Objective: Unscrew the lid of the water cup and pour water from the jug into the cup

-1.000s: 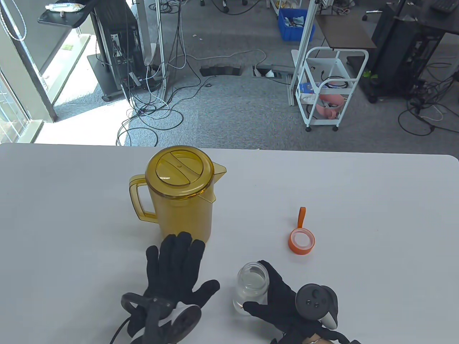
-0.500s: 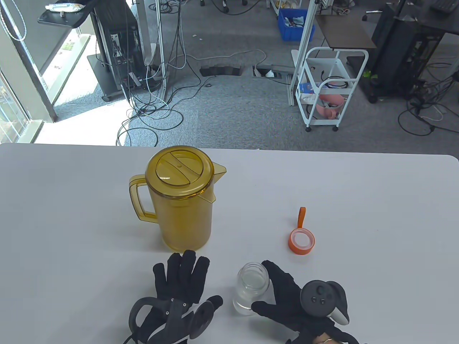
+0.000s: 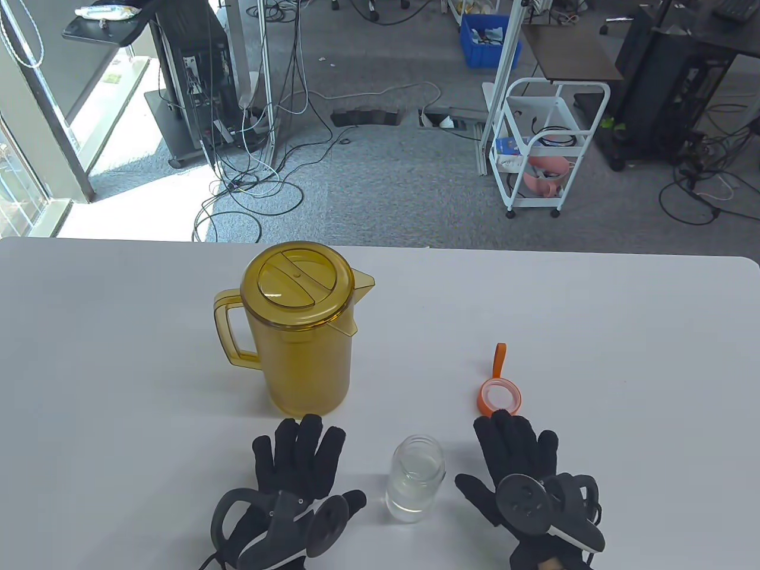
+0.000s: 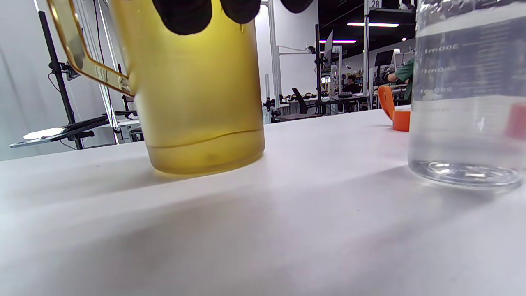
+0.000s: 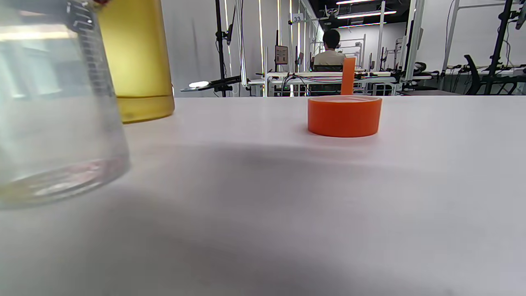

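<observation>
A clear water cup (image 3: pixel 415 478) stands uncapped near the table's front edge, with water in it (image 4: pixel 468 98) (image 5: pixel 53 107). Its orange lid (image 3: pixel 500 398) with a strap lies upside down to the right and farther back (image 5: pixel 344 115) (image 4: pixel 396 113). The amber jug (image 3: pixel 300 329), lid on, stands upright at centre-left (image 4: pixel 193 90) (image 5: pixel 135 61). My left hand (image 3: pixel 300 460) lies flat and open on the table, left of the cup and just before the jug. My right hand (image 3: pixel 516 448) lies flat and open to the cup's right, its fingertips close to the lid.
The white table (image 3: pixel 623 368) ends at a far edge with office floor, cables and a white cart (image 3: pixel 549 148) beyond. A person sits at a distant desk (image 5: pixel 331 47) in the right wrist view.
My right hand has let go of the cup and moved right, now flat on the table. My left hand drew back from the jug's base toward the front edge.
</observation>
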Motion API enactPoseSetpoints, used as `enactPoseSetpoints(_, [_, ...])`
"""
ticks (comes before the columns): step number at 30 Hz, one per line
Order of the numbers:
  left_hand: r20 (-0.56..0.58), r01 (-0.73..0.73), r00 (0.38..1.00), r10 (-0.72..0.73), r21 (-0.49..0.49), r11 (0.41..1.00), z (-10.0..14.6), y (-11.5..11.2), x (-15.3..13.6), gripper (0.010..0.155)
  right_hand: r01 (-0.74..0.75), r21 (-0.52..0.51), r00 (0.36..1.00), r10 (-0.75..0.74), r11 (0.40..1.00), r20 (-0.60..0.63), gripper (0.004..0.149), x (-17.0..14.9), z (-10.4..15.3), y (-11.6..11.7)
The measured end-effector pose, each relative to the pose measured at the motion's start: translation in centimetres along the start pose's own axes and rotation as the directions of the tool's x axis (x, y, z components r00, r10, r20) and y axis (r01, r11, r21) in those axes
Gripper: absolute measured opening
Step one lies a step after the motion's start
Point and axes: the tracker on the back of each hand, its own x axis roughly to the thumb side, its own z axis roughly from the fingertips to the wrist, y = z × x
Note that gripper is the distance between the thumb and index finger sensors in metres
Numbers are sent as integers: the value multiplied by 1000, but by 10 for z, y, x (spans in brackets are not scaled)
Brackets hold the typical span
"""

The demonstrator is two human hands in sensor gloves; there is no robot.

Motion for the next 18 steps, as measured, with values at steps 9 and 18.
enactPoseSetpoints(9, [-5,22,1000,-22,-1,1000,-8,-11,3,93,-32,61,999,31,998,9,84,-2,2,12])
enactPoseSetpoints(18, [-15,42,999,-42,-29,999,-12,-19,-5,92,-22,74,999,20,997,25,83,2,1,14])
